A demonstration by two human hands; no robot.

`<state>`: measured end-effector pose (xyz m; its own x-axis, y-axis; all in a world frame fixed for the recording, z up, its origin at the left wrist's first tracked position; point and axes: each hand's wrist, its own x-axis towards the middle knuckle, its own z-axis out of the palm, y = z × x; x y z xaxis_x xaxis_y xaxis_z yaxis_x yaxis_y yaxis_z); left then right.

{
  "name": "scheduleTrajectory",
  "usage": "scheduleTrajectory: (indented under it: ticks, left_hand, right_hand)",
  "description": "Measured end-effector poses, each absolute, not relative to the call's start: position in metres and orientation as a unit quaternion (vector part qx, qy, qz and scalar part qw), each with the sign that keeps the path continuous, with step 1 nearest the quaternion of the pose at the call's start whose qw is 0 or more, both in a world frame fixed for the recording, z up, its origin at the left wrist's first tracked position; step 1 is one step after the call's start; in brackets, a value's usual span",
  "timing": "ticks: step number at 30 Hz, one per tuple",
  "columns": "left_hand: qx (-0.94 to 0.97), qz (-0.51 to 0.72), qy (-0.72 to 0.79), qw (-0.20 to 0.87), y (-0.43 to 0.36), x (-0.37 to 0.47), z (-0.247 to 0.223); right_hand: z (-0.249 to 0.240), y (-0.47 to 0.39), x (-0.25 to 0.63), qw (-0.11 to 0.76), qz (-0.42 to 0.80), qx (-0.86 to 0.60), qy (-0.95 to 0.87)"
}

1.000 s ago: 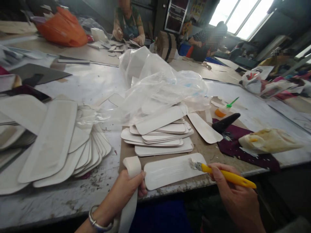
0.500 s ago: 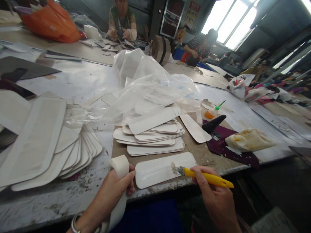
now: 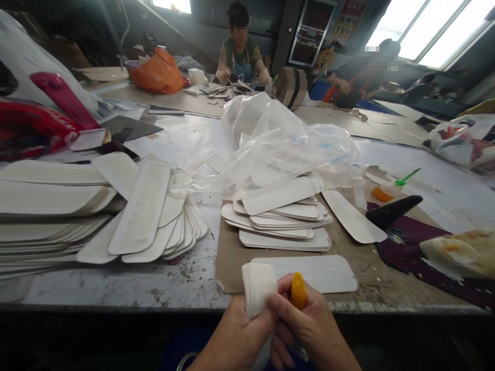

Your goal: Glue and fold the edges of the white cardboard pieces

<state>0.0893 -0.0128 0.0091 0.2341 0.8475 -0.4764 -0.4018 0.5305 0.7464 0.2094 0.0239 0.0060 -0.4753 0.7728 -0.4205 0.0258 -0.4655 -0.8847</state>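
My left hand is closed around a folded stack of off-white strips at the table's front edge. Against that stack my right hand presses its thumb and fingertips, while also gripping a brush whose yellow handle points up; its bristles are hidden. Just behind both hands a white rounded panel lies flat on brown board, its left part covered by the strips. Beyond it is a pile of similar white panels. A single panel lies slanted to the pile's right.
Fanned white panels and taller stacks cover the left side. Clear plastic sheeting lies behind the pile. On the right are an orange bottle with green tip, a black tapered object and a glue-crusted container. Co-workers sit opposite.
My right hand has lifted the brush off the white panel and come left to the strips, turning the handle upward. The strips are now in front of the panel. The view has swung left.
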Motion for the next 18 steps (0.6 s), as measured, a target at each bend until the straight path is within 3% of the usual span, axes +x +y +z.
scheduleTrajectory:
  ticks: [3,10,15,18]
  left_hand:
    - [0.231,0.427,0.464,0.741,-0.015,0.092,0.009]
    - [0.178,0.458,0.462,0.738,-0.022,0.092,0.005]
    - [0.111,0.532,0.452,0.708,-0.018,0.104,0.000]
    - [0.087,0.547,0.481,0.680,-0.018,0.105,-0.006]
  right_hand:
    - [0.006,0.019,0.206,0.265,0.753,-0.444,-0.406]
    - [0.004,0.020,0.213,0.310,0.563,-0.535,-0.549]
    - [-0.007,0.021,0.217,0.295,0.632,-0.504,-0.509]
    - [-0.013,0.025,0.221,0.282,0.615,-0.490,-0.550]
